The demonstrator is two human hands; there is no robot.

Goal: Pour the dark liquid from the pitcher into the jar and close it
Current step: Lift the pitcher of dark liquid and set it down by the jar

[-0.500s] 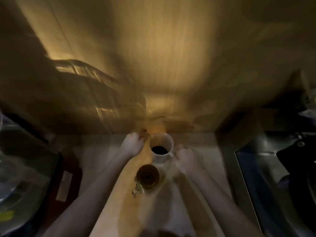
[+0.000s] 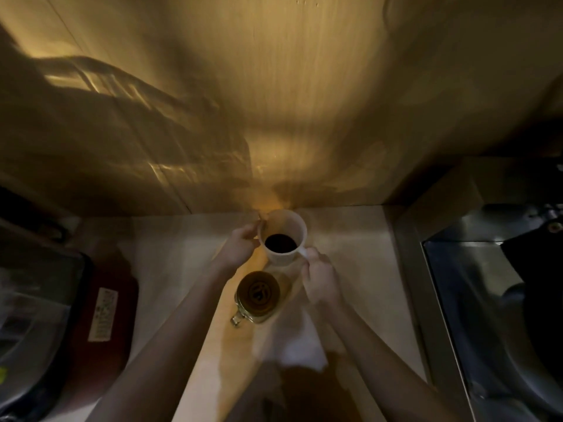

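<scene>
Pitcher (image 2: 285,239) is held upright on the bench (image 2: 170,269): handle gripped by right hand (image 2: 320,277), left hand (image 2: 240,243) fingers pressed on its side. Jar (image 2: 258,295) sits just in front, between the forearms. Sink (image 2: 487,300) is seen right, red box (image 2: 103,306) left; both dim.

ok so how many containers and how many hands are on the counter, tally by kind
White plastic pitcher holding dark liquid: 1
Glass jar with a wire clasp: 1
Hands, the left hand at the pitcher's side and the right hand at its handle: 2
Total: 4
</scene>
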